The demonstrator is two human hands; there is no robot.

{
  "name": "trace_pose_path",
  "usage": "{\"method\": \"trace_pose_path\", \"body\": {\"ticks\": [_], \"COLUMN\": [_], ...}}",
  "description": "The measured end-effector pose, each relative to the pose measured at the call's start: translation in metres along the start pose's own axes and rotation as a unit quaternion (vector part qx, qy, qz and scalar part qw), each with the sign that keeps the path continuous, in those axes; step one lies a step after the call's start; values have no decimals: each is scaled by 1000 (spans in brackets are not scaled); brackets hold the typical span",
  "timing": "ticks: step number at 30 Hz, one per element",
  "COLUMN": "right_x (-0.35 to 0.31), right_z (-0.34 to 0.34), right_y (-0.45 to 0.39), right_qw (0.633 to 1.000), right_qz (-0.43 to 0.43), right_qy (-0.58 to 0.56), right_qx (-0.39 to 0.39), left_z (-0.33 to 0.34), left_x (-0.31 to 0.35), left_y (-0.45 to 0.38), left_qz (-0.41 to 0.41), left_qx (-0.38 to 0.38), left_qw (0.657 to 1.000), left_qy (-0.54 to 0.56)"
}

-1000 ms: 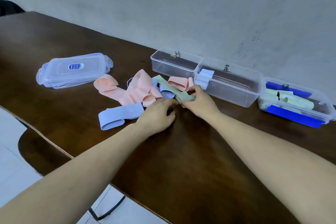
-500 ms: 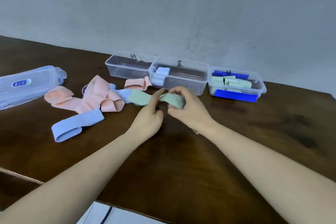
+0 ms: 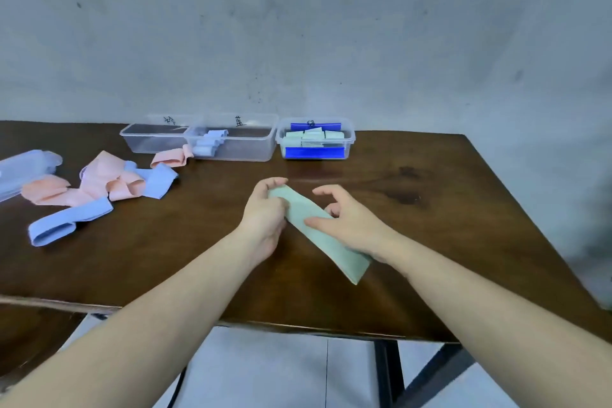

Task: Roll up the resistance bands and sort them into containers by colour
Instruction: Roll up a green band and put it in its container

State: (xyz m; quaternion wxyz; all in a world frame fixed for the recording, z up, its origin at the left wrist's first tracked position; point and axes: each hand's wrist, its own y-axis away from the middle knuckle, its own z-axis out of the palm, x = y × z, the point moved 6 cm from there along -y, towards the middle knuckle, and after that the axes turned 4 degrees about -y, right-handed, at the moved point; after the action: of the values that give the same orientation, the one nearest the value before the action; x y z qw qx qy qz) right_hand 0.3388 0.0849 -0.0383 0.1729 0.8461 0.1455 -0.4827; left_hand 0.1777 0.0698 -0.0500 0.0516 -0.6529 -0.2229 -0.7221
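Where left hand grips green band, its far end's hidden.

Matt green band – glossy wooden table

Dark wooden table bearing three containers, loose bands

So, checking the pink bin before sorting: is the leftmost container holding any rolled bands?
No, the leftmost container shows only its bare bottom; the pink bands lie loose on the table.
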Motion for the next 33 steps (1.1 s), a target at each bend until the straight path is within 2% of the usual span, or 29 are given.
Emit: {"method": "trace_pose_path", "body": {"ticks": [3,7,14,21,25,28,33], "right_x": [21,31,23,40,44,49,55], "right_z": [-15,-25,-19,-3,-7,-10,-20], "right_y": [23,45,41,3,-15,-28,-42], "right_qw": [992,979,956,979,992,985,974], "right_qz": [81,101,104,136,122,121,137], "right_qy": [-98,-175,-271,-148,16,121,163], "right_qx": [6,-18,-36,-28,13,38,75], "left_z": [27,56,56,51,62,73,93], "left_x": [4,9,26,5,2,2,0], "left_y": [25,43,20,-53,-83,-103,-128], "left_qz": [50,93,104,17,-7,-22,-8], "left_qx": [-52,-119,-100,-115,-159,-179,-233], "left_qw": [997,988,989,993,987,984,972], "left_qy": [-27,-44,-27,-9,0,-1,-28]}}
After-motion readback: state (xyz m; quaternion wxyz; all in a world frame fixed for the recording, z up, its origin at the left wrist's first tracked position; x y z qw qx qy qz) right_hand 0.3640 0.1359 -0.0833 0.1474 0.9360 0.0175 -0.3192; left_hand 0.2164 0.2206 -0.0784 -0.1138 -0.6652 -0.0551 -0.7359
